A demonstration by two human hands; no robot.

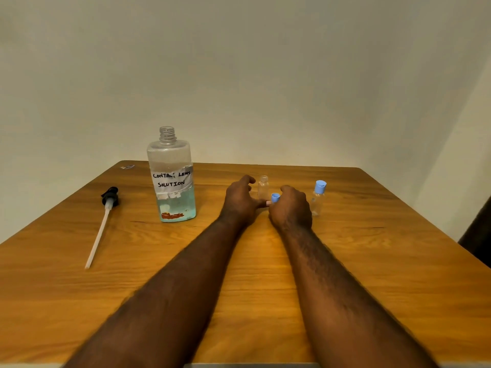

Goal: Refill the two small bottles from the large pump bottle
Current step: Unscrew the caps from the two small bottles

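On the brown wooden counter [66, 301], the large clear plastic bottle with a taped paper label [171, 179] stands upright, left of centre. The black pump head with its long white tube [101, 227] lies further left, well apart from it. The small clear uncapped bottle [263, 188] stands between my left hand [239, 203] and right hand [291, 208], towards the far side. The small clear bottle with a blue flip cap [318, 199] stands just right of my right hand, whose fingers [287, 191] hold a small blue plastic cap [275, 197]

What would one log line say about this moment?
pump: off, on table | first small bottle: uncapped | right hand: holds blue cap | second small bottle: capped
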